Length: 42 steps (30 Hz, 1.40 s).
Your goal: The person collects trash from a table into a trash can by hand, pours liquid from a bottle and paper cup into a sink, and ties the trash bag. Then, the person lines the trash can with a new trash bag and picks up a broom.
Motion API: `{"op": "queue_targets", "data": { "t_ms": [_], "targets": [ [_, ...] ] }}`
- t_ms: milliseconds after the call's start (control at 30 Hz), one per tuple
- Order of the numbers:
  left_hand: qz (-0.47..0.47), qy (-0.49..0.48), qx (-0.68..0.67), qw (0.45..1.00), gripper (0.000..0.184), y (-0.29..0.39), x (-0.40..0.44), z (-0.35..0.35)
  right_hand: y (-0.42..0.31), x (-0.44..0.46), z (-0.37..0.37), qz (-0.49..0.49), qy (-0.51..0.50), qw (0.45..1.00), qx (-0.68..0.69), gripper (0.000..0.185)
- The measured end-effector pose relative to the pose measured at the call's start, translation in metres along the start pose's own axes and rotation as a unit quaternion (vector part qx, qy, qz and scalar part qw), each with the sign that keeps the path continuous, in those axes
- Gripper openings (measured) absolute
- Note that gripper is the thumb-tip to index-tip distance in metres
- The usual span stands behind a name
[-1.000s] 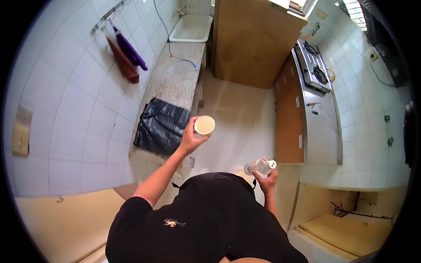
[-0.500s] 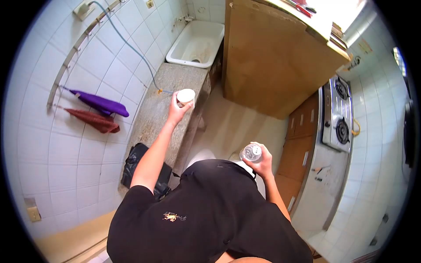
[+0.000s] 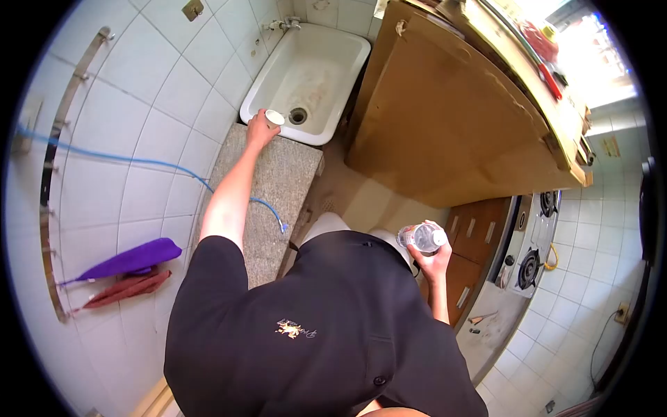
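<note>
My left hand (image 3: 258,132) is closed round a white cup (image 3: 275,117) at the near rim of the white sink (image 3: 328,132). The cup sits close to the drain hole and looks white inside; whether it holds liquid I cannot tell. By my right hip, my right hand (image 3: 435,258) grips a clear plastic bottle (image 3: 417,238) with a white cap. The bottle leans, its cap toward the right. A stone counter (image 3: 285,174) lies below my left forearm, and a blue hose (image 3: 258,200) trails across it.
A large cardboard sheet (image 3: 445,111) stands right of the sink. Along the right are brown cabinets (image 3: 472,257) and a gas stove (image 3: 529,243). Purple (image 3: 128,260) and brown cloths (image 3: 128,290) hang on the left wall. A tap (image 3: 288,23) is above the sink's back corner.
My left hand has carried the cup forward from over the stone counter to the sink's near edge. The view has shifted toward the sink. My right hand still holds the bottle, now tilted differently.
</note>
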<state>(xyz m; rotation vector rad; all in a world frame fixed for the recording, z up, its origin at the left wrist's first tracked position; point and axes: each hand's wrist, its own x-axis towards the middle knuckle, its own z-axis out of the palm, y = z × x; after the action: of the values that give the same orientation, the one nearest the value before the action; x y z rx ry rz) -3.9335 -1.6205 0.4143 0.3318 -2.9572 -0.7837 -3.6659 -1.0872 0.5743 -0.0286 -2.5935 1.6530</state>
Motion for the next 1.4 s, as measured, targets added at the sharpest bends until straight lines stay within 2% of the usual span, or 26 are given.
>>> {"op": "queue_targets", "data": {
  "t_ms": [100,200,400,500,533,633,733,833,900,933,1000,1100,1200,1300,1400],
  "targets": [
    [-0.066,-0.071,0.115,0.989,0.079,0.003,0.03,-0.002,-0.006,0.039,0.007,0.002,-0.007,1.0,0.004,0.065],
    [-0.085,-0.098,0.171,0.977,0.08,0.003,0.053,0.0,-0.005,0.075,0.01,-0.001,-0.025,1.0,-0.003,0.066],
    [0.005,-0.118,0.281,0.952,0.069,0.018,0.074,-0.008,-0.008,0.139,0.011,-0.031,-0.055,0.998,-0.016,0.064],
    [0.099,-0.093,0.33,0.934,0.063,0.026,0.083,-0.001,-0.008,0.164,0.01,-0.032,-0.072,0.997,-0.02,0.064],
    [0.147,-0.065,0.338,0.927,0.052,0.025,0.086,0.005,-0.007,0.17,0.011,-0.028,-0.078,0.996,-0.019,0.065],
    [0.237,-0.025,0.37,0.898,0.048,0.026,0.094,0.022,-0.008,0.185,0.013,-0.042,-0.087,0.995,-0.007,0.064],
    [0.269,0.021,0.383,0.884,0.052,0.033,0.092,0.027,-0.01,0.197,0.015,-0.052,-0.099,0.994,-0.016,0.064],
    [0.129,0.004,0.243,0.961,0.059,0.062,0.064,0.006,-0.006,0.206,0.018,-0.062,-0.109,0.992,-0.017,0.064],
    [0.006,0.047,0.096,0.994,0.064,0.058,0.039,0.011,-0.003,0.211,0.021,-0.067,-0.113,0.991,-0.015,0.064],
    [-0.055,0.068,0.021,0.996,0.066,0.052,0.026,0.017,-0.002,0.213,0.023,-0.067,-0.114,0.991,-0.012,0.063],
    [-0.079,0.072,0.002,0.994,0.073,0.026,-0.01,0.036,-0.002,0.218,0.029,-0.07,-0.122,0.99,-0.014,0.063],
    [-0.141,0.046,-0.091,0.985,0.08,0.024,-0.067,0.041,-0.002,0.225,0.038,-0.072,-0.143,0.987,-0.019,0.063],
    [-0.147,0.054,-0.073,0.985,0.094,0.01,-0.092,0.06,-0.001,0.234,0.05,-0.074,-0.169,0.983,0.0,0.063],
    [-0.07,0.141,0.069,0.985,0.091,0.052,-0.097,0.032,-0.005,0.249,0.062,-0.114,-0.207,0.971,-0.025,0.063],
    [0.092,0.143,-0.054,0.984,0.069,0.137,-0.086,-0.016,0.001,0.264,0.076,-0.167,-0.242,0.956,-0.011,0.062]
  ]
}}
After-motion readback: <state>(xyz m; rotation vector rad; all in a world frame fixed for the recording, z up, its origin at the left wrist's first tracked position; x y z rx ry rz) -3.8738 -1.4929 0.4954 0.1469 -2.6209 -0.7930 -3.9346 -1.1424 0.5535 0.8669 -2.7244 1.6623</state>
